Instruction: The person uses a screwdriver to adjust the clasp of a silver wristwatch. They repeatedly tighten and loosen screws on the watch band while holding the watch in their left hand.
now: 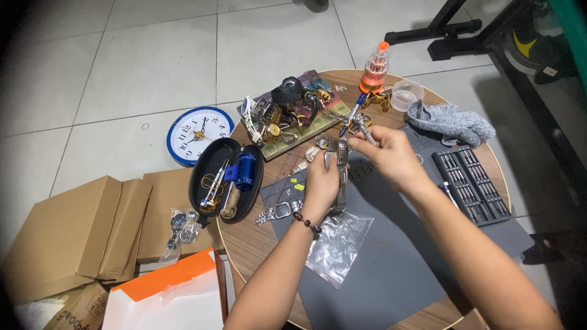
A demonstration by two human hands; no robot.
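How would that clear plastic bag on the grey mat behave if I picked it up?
The clear plastic bag looks thin and crinkled, so it would probably flop and sag rather than hold shape. It appears empty, so likely very light and easily shifted by a nudge. Its glossy film may be slippery to pinch. It lies on the grey mat just below the left hand.
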